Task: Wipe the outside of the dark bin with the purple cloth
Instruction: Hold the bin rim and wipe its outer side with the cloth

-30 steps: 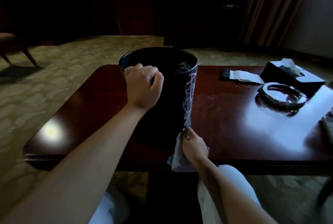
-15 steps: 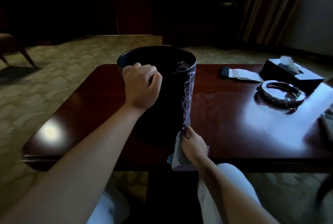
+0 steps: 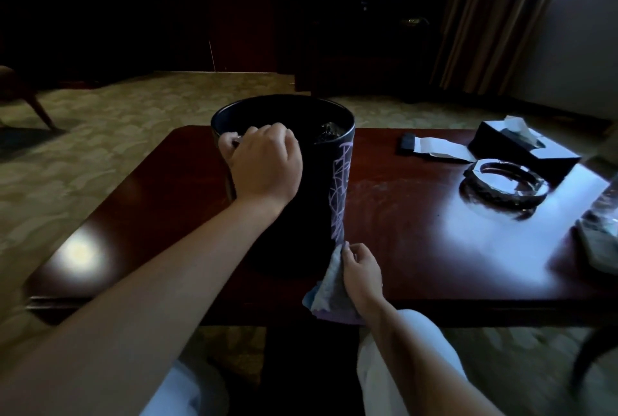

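Purple cloth (image 3: pixel 329 285) in right fingers (image 3: pixel 351 253), seemingly touching bin (image 3: pixel 301 215) base.

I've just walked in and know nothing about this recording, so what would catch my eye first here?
The tall dark bin standing on the glossy reddish table draws the eye first, with pale scribbled lines down its right side. The left hand grips its near rim, while the right hand holds a purple cloth against its base at the table's near edge. To the right sit a glass ashtray and a black tissue box.
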